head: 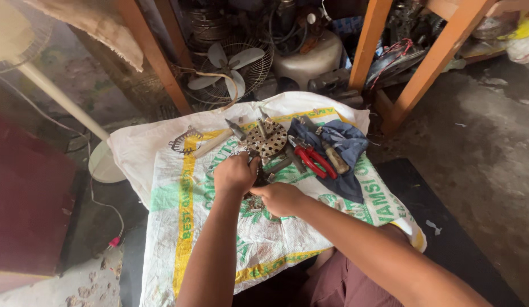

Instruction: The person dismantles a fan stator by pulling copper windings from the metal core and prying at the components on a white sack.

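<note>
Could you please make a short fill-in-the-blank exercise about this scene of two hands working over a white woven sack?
1. The pliers lying on the dark blue cloth have ____ handles.
2. The left hand and right hand meet over a white woven ____ with green and yellow print.
3. The round perforated metal disc lies just ____ the hands in the picture.
4. The small wire-caged fan has ____ blades.

Missing words: red; sack; above; white

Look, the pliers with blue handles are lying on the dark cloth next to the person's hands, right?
Not quite: the pliers have red handles, not blue. The head view shows them lying on the dark blue cloth, to the right of the hands.
</note>
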